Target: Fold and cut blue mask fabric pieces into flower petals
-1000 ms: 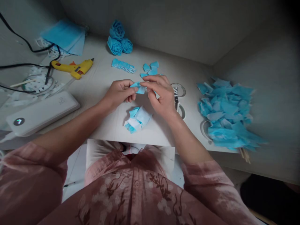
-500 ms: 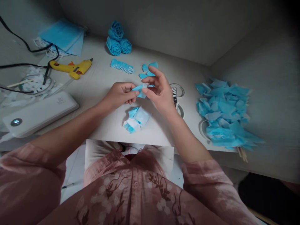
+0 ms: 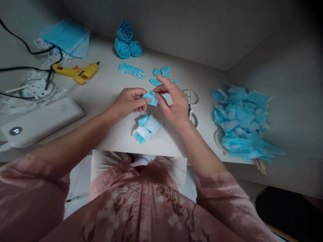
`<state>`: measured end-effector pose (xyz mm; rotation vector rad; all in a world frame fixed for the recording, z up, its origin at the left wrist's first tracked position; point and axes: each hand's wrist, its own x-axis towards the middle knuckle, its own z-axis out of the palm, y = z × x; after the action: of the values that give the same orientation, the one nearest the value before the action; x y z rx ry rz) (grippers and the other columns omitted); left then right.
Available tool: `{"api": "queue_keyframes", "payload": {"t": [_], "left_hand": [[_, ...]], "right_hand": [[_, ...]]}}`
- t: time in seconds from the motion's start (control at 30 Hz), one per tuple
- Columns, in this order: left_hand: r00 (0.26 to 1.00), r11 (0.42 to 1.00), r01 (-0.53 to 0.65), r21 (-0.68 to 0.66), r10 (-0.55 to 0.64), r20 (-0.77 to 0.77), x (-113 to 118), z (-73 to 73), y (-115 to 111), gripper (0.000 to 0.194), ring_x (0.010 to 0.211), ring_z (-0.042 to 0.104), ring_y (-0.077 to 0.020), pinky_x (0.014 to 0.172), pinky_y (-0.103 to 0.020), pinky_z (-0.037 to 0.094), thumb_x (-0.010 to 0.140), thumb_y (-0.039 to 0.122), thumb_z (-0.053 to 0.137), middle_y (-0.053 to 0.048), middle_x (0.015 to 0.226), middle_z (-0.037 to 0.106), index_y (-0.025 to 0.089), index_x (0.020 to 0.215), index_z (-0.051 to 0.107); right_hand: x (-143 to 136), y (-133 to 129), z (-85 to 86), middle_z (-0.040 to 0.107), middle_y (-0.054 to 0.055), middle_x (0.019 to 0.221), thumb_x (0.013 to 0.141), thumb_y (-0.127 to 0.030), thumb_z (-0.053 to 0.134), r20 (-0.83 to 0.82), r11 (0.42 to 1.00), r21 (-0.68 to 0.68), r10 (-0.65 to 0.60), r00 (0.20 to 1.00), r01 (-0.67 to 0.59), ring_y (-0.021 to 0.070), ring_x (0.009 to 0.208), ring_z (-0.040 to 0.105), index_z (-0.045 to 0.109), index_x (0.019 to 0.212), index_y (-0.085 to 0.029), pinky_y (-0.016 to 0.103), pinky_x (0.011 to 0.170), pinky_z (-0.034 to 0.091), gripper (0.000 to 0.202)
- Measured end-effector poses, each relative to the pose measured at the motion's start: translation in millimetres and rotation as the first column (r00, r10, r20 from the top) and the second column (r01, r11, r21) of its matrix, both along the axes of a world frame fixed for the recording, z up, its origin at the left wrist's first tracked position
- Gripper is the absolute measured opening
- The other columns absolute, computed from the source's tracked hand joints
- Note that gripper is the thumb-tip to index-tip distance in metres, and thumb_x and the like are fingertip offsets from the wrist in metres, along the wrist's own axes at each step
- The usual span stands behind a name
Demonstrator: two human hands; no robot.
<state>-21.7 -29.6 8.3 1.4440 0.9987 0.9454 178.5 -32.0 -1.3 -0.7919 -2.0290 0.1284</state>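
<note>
Between my two hands is a small blue and white fabric piece (image 3: 152, 97), cut from material like that of the face masks. My left hand (image 3: 131, 102) pinches its left side between thumb and fingers. The thumb and forefinger of my right hand (image 3: 174, 101) close on its right edge, the other fingers curled above. Below lies a loose bunch of blue and white fabric pieces (image 3: 146, 129). Beyond my right hand are several small cut blue pieces (image 3: 165, 70), partly covered by its fingers. Scissors (image 3: 193, 118) lie right of that hand, partly hidden.
Three blue fabric roses (image 3: 125, 42) stand at the back, with a pleated blue strip (image 3: 131, 70) before them. At left are face masks (image 3: 67, 37), a yellow glue gun (image 3: 79, 72), cords and a white power bank (image 3: 42, 121). A big blue fabric heap (image 3: 239, 117) lies right.
My right thumb and forefinger have shifted slightly right along the fabric piece, showing more of it. My left hand keeps its pinch in nearly the same spot.
</note>
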Motion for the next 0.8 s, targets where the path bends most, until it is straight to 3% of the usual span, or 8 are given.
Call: {"api": "queue_keyframes", "payload": {"t": [0.07,0.23,0.37,0.57,0.73,0.8], "left_hand": [[1.0,1.0,-0.004,-0.003,0.004,0.011,-0.4,0.1,0.2,0.019,0.05,0.053,-0.0062,0.05,-0.017,0.04,0.081,0.024,0.075,0.001,0.06,0.064,0.017,0.07,0.061],[1.0,1.0,-0.014,-0.008,0.014,0.019,-0.5,0.1,0.6,0.021,0.05,0.053,-0.0064,0.05,-0.018,0.04,0.083,0.026,0.075,0.001,0.06,0.064,0.018,0.07,0.06],[1.0,1.0,-0.019,-0.013,0.02,0.022,-0.2,1.2,0.5,0.021,0.051,0.054,-0.0068,0.051,-0.018,0.041,0.083,0.026,0.075,0.001,0.06,0.065,0.018,0.07,0.06],[0.999,1.0,-0.023,-0.017,0.024,0.034,-0.4,1.9,0.0,0.016,0.05,0.054,-0.0064,0.05,-0.018,0.04,0.084,0.023,0.072,0.001,0.061,0.065,0.017,0.073,0.062],[0.999,0.999,-0.025,-0.02,0.026,0.034,-0.6,-1.7,0.9,0.022,0.051,0.055,-0.007,0.051,-0.019,0.041,0.086,0.031,0.075,0.0,0.062,0.066,0.018,0.075,0.063],[0.999,1.0,-0.02,-0.015,0.021,0.042,-0.9,-3.6,1.7,0.025,0.051,0.056,-0.007,0.052,-0.019,0.042,0.088,0.035,0.075,0.0,0.063,0.066,0.018,0.075,0.062]], "right_hand": [[0.9,1.3,-0.2,0.08,-0.001,0.11,0.108,-0.029,0.048,0.016,0.999,0.032,-0.006,1.0,0.006,0.0192,0.101,0.076,0.057,0.148,-0.035,0.04,0.098,0.062,0.042],[0.7,2.7,-1.0,0.081,0.0,0.111,0.109,-0.035,0.047,0.037,0.998,-0.065,-0.024,0.999,0.026,0.0208,0.108,0.075,0.061,0.146,-0.039,0.043,0.107,0.059,0.04],[0.0,3.9,-2.7,0.082,0.0,0.114,0.109,-0.029,0.044,0.043,0.999,0.005,0.04,0.998,-0.04,0.0199,0.107,0.076,0.059,0.149,-0.037,0.043,0.107,0.059,0.043],[-1.6,3.8,-5.1,0.082,0.0,0.111,0.109,-0.022,0.042,0.036,0.993,0.108,0.04,0.999,-0.044,0.0183,0.104,0.076,0.059,0.148,-0.034,0.039,0.102,0.06,0.045],[-1.4,3.2,-5.1,0.081,0.002,0.113,0.11,-0.032,0.045,0.021,0.998,-0.059,0.02,1.0,-0.018,0.0208,0.11,0.076,0.066,0.141,-0.035,0.043,0.108,0.058,0.038],[-0.9,4.3,-6.5,0.08,0.002,0.114,0.11,-0.033,0.045,0.009,0.997,-0.069,0.031,0.999,-0.03,0.0215,0.111,0.075,0.066,0.142,-0.036,0.044,0.109,0.058,0.038]]}}
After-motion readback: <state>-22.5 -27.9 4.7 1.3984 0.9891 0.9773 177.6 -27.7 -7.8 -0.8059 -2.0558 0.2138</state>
